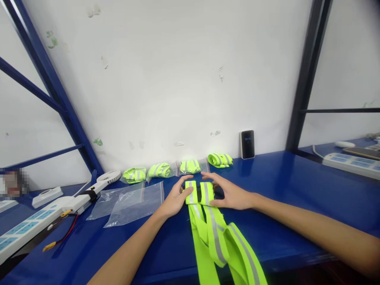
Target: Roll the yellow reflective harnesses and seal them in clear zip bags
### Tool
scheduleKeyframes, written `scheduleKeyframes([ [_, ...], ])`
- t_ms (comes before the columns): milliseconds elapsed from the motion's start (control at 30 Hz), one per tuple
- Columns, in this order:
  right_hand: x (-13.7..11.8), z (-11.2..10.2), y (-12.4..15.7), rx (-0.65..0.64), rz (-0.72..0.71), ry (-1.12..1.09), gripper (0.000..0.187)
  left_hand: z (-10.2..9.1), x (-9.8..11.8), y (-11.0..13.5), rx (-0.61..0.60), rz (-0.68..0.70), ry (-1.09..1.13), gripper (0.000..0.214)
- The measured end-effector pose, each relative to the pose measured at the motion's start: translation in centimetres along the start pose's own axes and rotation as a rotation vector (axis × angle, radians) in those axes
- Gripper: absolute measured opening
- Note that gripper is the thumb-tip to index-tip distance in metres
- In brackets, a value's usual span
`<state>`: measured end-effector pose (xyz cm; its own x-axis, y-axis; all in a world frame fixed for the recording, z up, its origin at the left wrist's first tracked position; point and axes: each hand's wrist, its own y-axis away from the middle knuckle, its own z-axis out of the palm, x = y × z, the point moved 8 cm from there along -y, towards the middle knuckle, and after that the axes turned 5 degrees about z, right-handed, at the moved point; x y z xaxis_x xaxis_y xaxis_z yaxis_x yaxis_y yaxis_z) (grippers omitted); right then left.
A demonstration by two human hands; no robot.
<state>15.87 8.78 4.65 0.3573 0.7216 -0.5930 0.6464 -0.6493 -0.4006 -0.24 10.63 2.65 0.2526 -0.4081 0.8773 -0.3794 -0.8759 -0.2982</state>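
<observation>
A fluorescent yellow safety vest (215, 241) with silver reflective stripes lies on the blue table, folded into long strips running toward me. My left hand (176, 196) grips the left folded strip (191, 192) at its far end. My right hand (228, 194) curves over the neighbouring strip (207, 193), with its fingertips close to my left hand. Beyond my hands, a row of several folded yellow vests (190, 166) sits against the wall, most of them on or in clear plastic bags.
Clear plastic zip bags (133, 204) lie left of my hands. Further left are a white power strip (26, 233), a handheld fan (108, 177) and a red-black wire (63, 233). A black device (247, 144) stands against the wall. Another power strip (350, 165) sits at the right.
</observation>
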Motion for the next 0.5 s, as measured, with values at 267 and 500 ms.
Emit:
scheduleKeyframes([
  [267,-1.8,0.1,0.6,0.066,-0.195,0.279,0.048,0.2,1.0,0.1,-0.029,0.054,-0.003,0.045],
  [500,0.6,-2.1,0.2,0.284,0.121,-0.139,0.030,-0.9,1.5,0.3,0.049,0.243,-0.185,0.053],
])
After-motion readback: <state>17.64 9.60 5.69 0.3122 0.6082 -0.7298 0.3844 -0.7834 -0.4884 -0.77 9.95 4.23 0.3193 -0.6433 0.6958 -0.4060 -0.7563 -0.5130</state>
